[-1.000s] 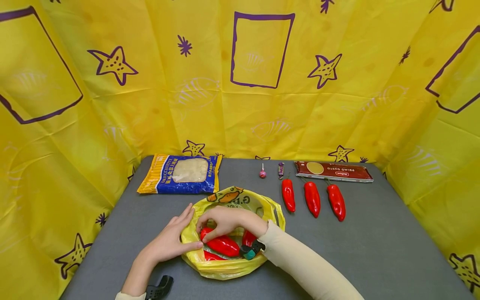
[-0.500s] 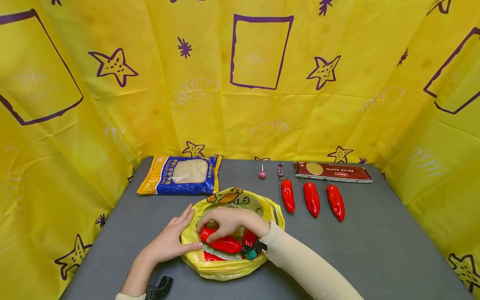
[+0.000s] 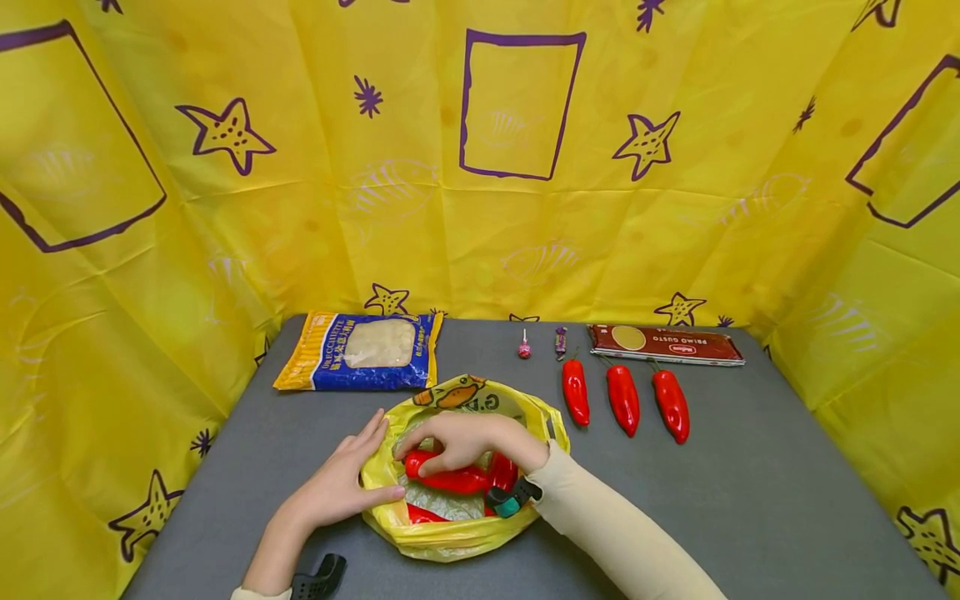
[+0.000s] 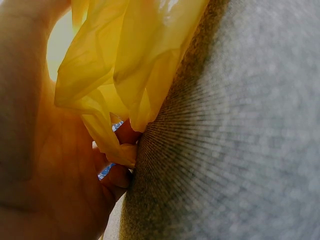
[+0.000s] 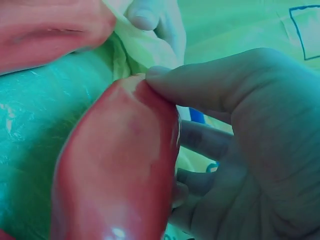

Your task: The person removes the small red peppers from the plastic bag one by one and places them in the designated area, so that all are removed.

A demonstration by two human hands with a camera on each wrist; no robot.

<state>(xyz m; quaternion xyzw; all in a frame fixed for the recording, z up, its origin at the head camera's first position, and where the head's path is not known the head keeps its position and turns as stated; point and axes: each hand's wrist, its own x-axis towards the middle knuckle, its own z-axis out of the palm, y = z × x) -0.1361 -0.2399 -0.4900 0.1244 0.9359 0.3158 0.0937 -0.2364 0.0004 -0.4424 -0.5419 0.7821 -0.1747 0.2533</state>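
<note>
A yellow plastic bag (image 3: 442, 546) stands with its mouth spread on the grey table. My left hand (image 3: 337, 483) grips its left rim, thumb over the edge and fingers along the outside. In the left wrist view, the bag's crumpled side (image 4: 115, 70) lies against the palm. Inside the bag, my right hand (image 3: 457, 437) holds a red pepper (image 3: 457, 480) between thumb and fingers; the right wrist view shows this pepper (image 5: 115, 165) large and close. More red peppers lie in the bag, one near the front (image 3: 423, 514) and one at the right (image 3: 503, 471).
Three red peppers (image 3: 623, 400) lie in a row right of the bag. Behind them is a dark red packet (image 3: 667, 344). A lollipop (image 3: 524, 350) and a small purple wrapped candy (image 3: 561, 342) lie left of it. A blue and yellow pasta bag (image 3: 367, 350) lies back left. Yellow curtains surround the table.
My right hand has shifted slightly right and away from me with the pepper, showing more of the bag's inside in front of it. The left hand has stayed at the rim.
</note>
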